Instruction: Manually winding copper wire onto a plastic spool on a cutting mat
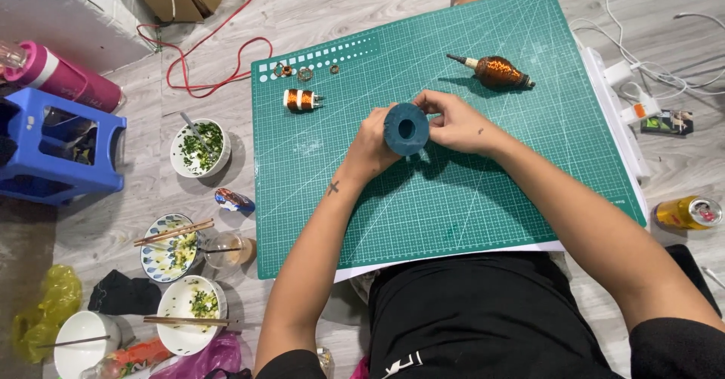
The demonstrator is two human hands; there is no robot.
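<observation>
Nearest, we hold a dark teal roll (406, 128) with a round centre hole above the green cutting mat (453, 198), left hand (371, 146) and right hand (455, 124) each with fingers closed on its sides. Farther off lie a small copper coil (301, 100) and a copper-wound spindle (495, 72).

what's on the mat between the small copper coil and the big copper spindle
In the head view, that stretch of the green cutting mat between the small copper coil and the large copper-wound spindle is bare. Both hands and the dark blue ring sit lower, nearer the person.
</observation>
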